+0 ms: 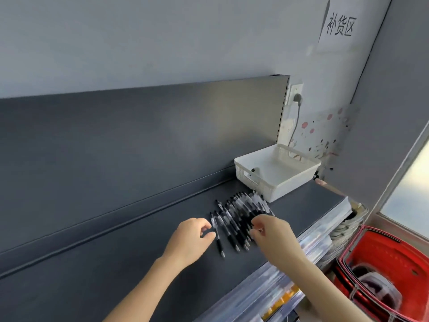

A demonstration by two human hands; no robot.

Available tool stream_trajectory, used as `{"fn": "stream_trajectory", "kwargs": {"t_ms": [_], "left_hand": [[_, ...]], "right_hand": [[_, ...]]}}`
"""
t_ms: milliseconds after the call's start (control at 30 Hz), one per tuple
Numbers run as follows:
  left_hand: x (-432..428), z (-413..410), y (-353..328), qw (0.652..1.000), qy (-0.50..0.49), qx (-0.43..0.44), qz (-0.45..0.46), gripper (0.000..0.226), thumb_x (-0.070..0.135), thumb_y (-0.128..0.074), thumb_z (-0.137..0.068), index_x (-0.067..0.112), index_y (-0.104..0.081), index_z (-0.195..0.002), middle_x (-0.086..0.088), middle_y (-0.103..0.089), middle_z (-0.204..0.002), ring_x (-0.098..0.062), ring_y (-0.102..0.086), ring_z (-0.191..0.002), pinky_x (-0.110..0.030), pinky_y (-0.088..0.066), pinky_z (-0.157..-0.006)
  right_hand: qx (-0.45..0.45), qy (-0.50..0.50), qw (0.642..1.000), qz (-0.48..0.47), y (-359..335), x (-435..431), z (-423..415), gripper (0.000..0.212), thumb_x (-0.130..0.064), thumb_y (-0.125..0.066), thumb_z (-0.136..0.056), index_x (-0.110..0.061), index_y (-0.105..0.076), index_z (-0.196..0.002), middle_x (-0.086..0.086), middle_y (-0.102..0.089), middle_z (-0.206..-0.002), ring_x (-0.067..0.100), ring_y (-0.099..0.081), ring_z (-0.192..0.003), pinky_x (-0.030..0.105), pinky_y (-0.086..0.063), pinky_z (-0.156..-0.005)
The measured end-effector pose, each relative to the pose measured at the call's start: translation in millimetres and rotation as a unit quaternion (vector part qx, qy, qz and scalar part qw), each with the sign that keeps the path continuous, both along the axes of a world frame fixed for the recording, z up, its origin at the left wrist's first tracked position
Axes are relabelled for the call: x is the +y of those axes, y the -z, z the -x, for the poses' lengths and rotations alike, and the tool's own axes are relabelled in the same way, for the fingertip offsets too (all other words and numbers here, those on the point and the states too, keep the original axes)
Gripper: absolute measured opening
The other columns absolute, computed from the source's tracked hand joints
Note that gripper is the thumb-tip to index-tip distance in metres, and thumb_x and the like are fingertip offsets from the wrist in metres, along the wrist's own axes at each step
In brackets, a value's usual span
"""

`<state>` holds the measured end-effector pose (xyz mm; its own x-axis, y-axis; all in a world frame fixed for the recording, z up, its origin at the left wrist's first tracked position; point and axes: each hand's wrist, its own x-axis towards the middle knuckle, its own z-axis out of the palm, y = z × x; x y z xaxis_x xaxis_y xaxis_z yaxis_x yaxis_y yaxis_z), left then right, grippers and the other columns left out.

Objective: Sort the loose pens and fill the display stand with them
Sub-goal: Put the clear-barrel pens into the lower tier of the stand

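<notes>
A pile of black-and-clear pens [241, 214] lies on the dark grey shelf [116, 263], just in front of a white plastic basket [278, 173]. My left hand [192, 240] pinches the leftmost pen [217, 233] between thumb and forefinger at the pile's left edge. My right hand [271, 233] rests on the pile's right side, its curled fingers touching several pens. The pens point roughly toward me, tips down. No display stand is in view.
The shelf's back panel [139, 135] rises behind the pens. A clear plastic price strip [278, 287] runs along the shelf's front edge. Red shopping baskets [380, 270] stand on the floor at lower right. A wall socket with a plug [296, 96] sits above the white basket.
</notes>
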<state>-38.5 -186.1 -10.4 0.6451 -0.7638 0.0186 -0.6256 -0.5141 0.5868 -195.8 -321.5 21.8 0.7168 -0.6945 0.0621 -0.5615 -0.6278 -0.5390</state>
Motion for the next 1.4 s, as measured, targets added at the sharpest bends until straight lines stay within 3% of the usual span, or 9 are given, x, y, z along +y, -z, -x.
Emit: {"fn": "stream_trajectory", "kwargs": {"t_ms": [133,233,367,600,833,1067,1167,1267,1400], "left_hand": [[-38,6,2,0.996,-0.071,0.031,-0.051,0.032,0.042,-0.056,-0.090,0.015,-0.059,-0.107,0.001,-0.063,-0.099,-0.020,-0.063,-0.088,-0.037,-0.052,-0.079],[-64,12,1,0.988,-0.109,0.026,-0.109,0.046,0.052,-0.056,-0.086,0.011,-0.050,-0.105,-0.002,-0.058,-0.092,-0.021,-0.057,-0.076,-0.035,-0.045,-0.063],[-91,17,-1,0.970,-0.177,0.032,-0.161,0.058,0.054,-0.060,-0.081,0.011,-0.041,-0.115,-0.007,-0.056,-0.107,-0.024,-0.062,-0.090,-0.031,-0.043,-0.061],[-114,16,0,0.944,-0.230,0.062,-0.229,0.060,0.032,-0.063,-0.076,0.012,-0.035,-0.124,-0.004,-0.056,-0.110,-0.021,-0.061,-0.088,-0.027,-0.040,-0.052],[-109,14,4,0.933,-0.290,0.074,-0.199,0.038,0.013,-0.062,-0.075,0.008,-0.037,-0.104,0.001,-0.055,-0.075,-0.013,-0.053,-0.058,-0.024,-0.036,-0.044],[-99,8,13,0.939,-0.301,0.080,-0.143,0.025,0.005,-0.062,-0.075,0.007,-0.045,-0.094,-0.002,-0.053,-0.074,-0.015,-0.052,-0.057,-0.023,-0.033,-0.041],[-90,2,14,0.949,-0.275,0.080,-0.131,0.021,0.007,-0.059,-0.078,0.012,-0.040,-0.070,-0.001,-0.046,-0.068,-0.015,-0.042,-0.052,-0.023,-0.028,-0.041],[-81,-5,16,0.951,-0.272,0.094,-0.111,0.027,0.010,-0.057,-0.081,0.013,-0.036,-0.064,0.000,-0.040,-0.063,-0.015,-0.033,-0.050,-0.024,-0.025,-0.042],[-66,-12,22,0.951,-0.267,0.140,-0.063,0.021,0.005,-0.051,-0.083,0.012,-0.037,-0.067,-0.004,-0.044,-0.070,-0.018,-0.036,-0.060,-0.027,-0.027,-0.051]], "right_hand": [[-0.010,-0.053,0.999,-0.010,0,-29,-18,0.019,-0.015,-0.051,-0.091,-0.008,-0.065,-0.103,0.006,-0.069,-0.095,0.023,-0.063,-0.084,0.037,-0.053,-0.077],[-0.010,-0.077,0.997,-0.017,2,-52,-26,0.017,-0.015,-0.051,-0.092,-0.008,-0.064,-0.100,0.008,-0.069,-0.093,0.026,-0.064,-0.085,0.039,-0.053,-0.076],[-0.012,-0.113,0.993,-0.015,5,-74,-30,0.015,-0.018,-0.052,-0.092,-0.010,-0.064,-0.099,0.002,-0.067,-0.088,0.021,-0.062,-0.078,0.034,-0.052,-0.072],[-0.036,-0.144,0.988,-0.049,14,-92,-32,0.013,-0.017,-0.053,-0.092,-0.016,-0.065,-0.098,-0.006,-0.063,-0.077,0.011,-0.055,-0.064,0.030,-0.051,-0.067],[-0.029,-0.171,0.983,-0.059,20,-88,-37,0.021,-0.019,-0.053,-0.094,-0.016,-0.064,-0.112,-0.008,-0.065,-0.087,0.007,-0.057,-0.070,0.025,-0.052,-0.072],[-0.006,-0.167,0.985,-0.043,15,-79,-51,0.024,-0.010,-0.045,-0.095,-0.012,-0.066,-0.108,0.003,-0.070,-0.092,0.018,-0.065,-0.077,0.030,-0.054,-0.071],[0.016,-0.169,0.985,-0.033,20,-74,-64,0.021,-0.003,-0.043,-0.089,-0.003,-0.064,-0.092,0.013,-0.068,-0.086,0.029,-0.064,-0.076,0.032,-0.051,-0.061],[0.067,-0.183,0.981,-0.011,22,-65,-74,0.027,0.002,-0.041,-0.083,-0.011,-0.037,-0.059,0.006,-0.039,-0.057,0.020,-0.034,-0.049,0.024,-0.024,-0.044],[0.127,-0.194,0.972,0.033,25,-56,-83,0.039,-0.001,-0.044,-0.092,-0.016,-0.027,-0.059,0.000,-0.032,-0.058,0.014,-0.032,-0.050,0.019,-0.022,-0.041]]}}
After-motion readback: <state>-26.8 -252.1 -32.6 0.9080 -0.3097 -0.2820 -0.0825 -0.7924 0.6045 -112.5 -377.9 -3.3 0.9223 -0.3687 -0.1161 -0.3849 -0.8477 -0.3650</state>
